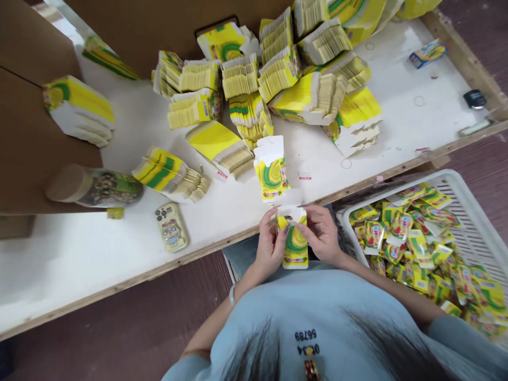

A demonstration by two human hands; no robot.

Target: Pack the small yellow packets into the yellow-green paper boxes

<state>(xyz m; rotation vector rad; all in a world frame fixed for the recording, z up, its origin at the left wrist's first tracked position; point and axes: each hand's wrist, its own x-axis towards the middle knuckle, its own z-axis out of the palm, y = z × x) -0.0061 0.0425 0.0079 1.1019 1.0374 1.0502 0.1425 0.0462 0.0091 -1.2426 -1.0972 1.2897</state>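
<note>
Between my two hands is a small yellow and green cardboard box point(296, 247), printed with a swirl and with a white top flap that has a hole in it. My left hand point(270, 241) grips its left side, thumb on the front. My right hand point(320, 233) pinches the upper right side near the flap. Just beyond the hands, at the table's front edge, lies a small stack of flat box blanks point(272, 172) with the same print. Whether anything is inside the held box cannot be seen.
Bundles of flat boxes point(240, 76) crowd the back of the white table point(130, 233). At the left stand a phone point(172, 227) and a lidded jar point(107, 188). To my right, a white basket point(472, 211) holds many filled yellow packs point(400, 225). A small blue box point(428, 54) lies far right.
</note>
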